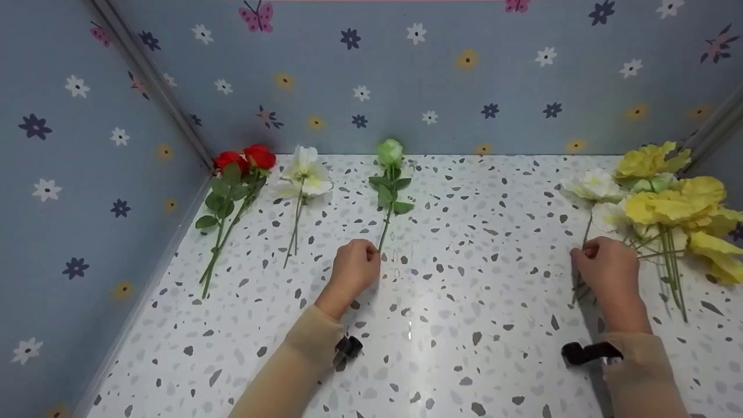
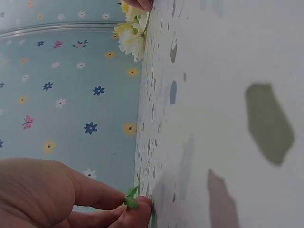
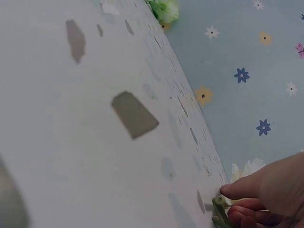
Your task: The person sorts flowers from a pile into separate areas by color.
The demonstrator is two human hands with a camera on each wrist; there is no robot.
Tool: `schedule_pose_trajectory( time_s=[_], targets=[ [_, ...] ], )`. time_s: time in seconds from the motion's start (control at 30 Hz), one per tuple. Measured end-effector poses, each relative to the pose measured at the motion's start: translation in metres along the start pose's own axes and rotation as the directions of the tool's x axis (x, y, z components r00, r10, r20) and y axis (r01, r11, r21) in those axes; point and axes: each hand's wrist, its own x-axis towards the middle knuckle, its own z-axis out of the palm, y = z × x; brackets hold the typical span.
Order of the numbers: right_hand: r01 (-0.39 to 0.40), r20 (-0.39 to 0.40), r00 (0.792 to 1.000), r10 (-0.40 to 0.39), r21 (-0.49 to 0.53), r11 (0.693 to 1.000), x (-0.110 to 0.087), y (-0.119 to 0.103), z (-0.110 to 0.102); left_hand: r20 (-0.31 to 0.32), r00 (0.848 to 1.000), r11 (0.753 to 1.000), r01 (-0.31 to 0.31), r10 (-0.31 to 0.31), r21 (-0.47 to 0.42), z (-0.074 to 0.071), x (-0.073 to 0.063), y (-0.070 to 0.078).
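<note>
In the head view, my left hand (image 1: 357, 264) pinches the lower stem of a pale green rose (image 1: 390, 154), which lies with its bloom toward the back wall. The left wrist view shows the thumb and fingertips (image 2: 135, 209) together at the green stem, close to the table. My right hand (image 1: 612, 267) is at the right, thumb and curled fingers around the stem of a white flower (image 1: 592, 186). Green stem ends (image 3: 219, 209) stick out beside those fingers in the right wrist view; the palm hides part of the stems.
Red roses (image 1: 259, 157) and a white flower with a yellow centre (image 1: 306, 177) lie at the left. Several yellow flowers (image 1: 676, 203) are heaped at the right, overlapping white ones. Flower-patterned walls (image 1: 406, 69) enclose the speckled table (image 1: 476, 302) at the back and sides.
</note>
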Motion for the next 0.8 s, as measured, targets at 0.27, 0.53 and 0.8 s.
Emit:
schedule_pose_trajectory(
  time_s=[0.27,0.53,0.8],
  targets=[
    [-0.025,0.016,1.000,0.025,0.012,1.000,0.001,-0.002,-0.003,-0.048,0.997,0.998,-0.053,0.055,0.047,0.011,0.007,-0.015],
    [-0.083,0.090,0.993,0.080,0.027,0.996,0.002,-0.004,-0.011,-0.095,0.990,0.985,-0.092,0.107,0.146,0.040,0.040,-0.066],
    [-0.144,0.146,0.980,0.133,0.061,0.988,0.004,-0.008,-0.018,-0.085,0.994,0.996,-0.068,0.073,0.061,0.011,0.012,-0.023]
  ],
)
